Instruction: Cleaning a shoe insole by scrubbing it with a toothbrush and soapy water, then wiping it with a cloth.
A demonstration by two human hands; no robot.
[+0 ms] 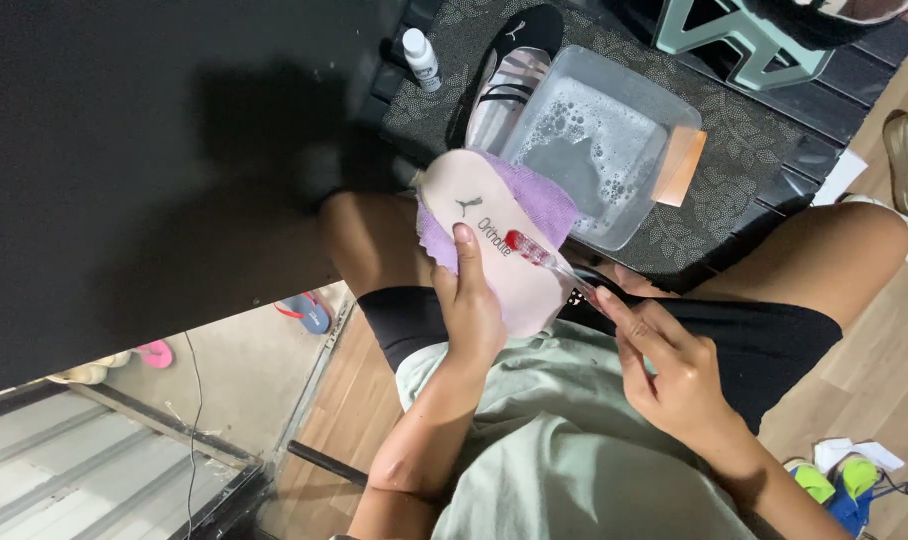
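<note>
Over our lap, our left hand [471, 305] grips a pale pink insole [494, 240] from below, thumb pressed flat on its top face so the printed side lies turned up and steady. A purple cloth [549, 200] sits under the insole, between it and our knee, probably to catch drips. Our right hand [674, 365] pinches the clear handle of a toothbrush [549, 262] between fingers and thumb; its red head rests on the insole just beside the left thumb, held at a low slant so the bristles meet the surface.

The insole bears a small dark animal-shaped mark near its upper end and a line of dark lettering running along its length, right next to the brush head.

Just beyond the insole stands a clear plastic tub [674, 125] of soapy water, foam gathered at its far end, close enough that the brush can reach it. An orange card-like piece [684, 165] leans at its right wall. Left of the tub lies a black and pink shoe [509, 85], and further left a small white bottle [421, 58] with a dark cap stands upright; its label is too small to make out. All of these rest on a dark patterned mat [744, 190]. A pale green stool [744, 40] stands beyond it.
</note>
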